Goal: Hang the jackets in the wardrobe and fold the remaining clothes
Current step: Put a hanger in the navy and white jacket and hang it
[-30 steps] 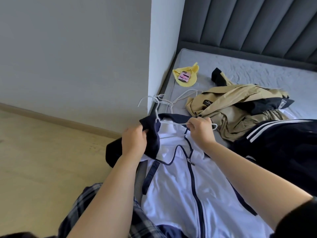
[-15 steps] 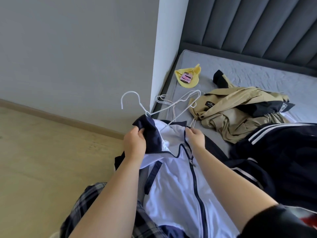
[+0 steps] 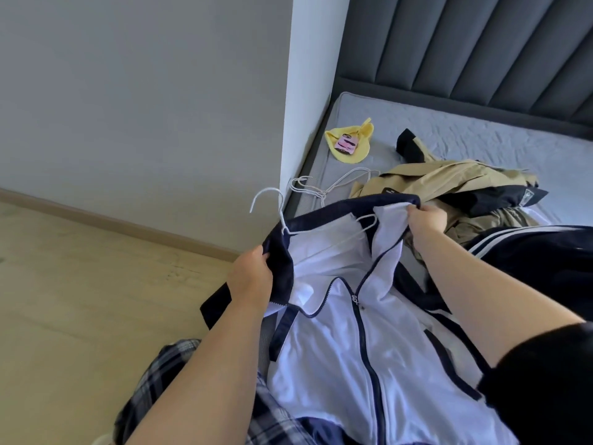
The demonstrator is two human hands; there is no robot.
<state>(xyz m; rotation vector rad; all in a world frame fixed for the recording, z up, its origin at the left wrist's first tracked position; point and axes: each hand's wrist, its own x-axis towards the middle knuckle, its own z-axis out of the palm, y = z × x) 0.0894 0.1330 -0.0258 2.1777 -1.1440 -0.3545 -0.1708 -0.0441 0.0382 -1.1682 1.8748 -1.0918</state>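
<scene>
jacket (image 3: 337, 364): white, navy trim | hanger (image 3: 282, 216): white | second jacket (image 3: 433, 178): beige | trousers (image 3: 160, 380): plaid | cloth (image 3: 365, 145): yellow

head cam | faces forward-down | close above the bed (image 3: 481, 133) — wide-angle

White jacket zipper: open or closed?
Partly closed. The white jacket is zipped up to the slider; above it the collar spreads open around the white hanger.
</scene>
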